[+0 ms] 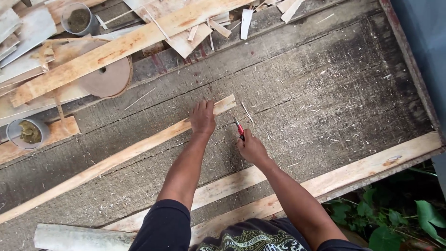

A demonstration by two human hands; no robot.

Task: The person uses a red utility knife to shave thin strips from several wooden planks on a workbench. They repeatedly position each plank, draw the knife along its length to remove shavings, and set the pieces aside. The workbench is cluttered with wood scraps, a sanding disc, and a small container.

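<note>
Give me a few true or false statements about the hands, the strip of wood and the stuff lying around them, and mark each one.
1. The left hand presses flat on the long wood strip. True.
2. The right hand holds a red-handled tool. True.
3. The right hand is empty. False: it grips the red-handled tool.
4. The round disc lies on the strip under the left hand. False: it lies apart, among the scrap boards beyond.
5. Two grey cups stand near the scrap boards. True.

Soft even daylight, sharp focus
</note>
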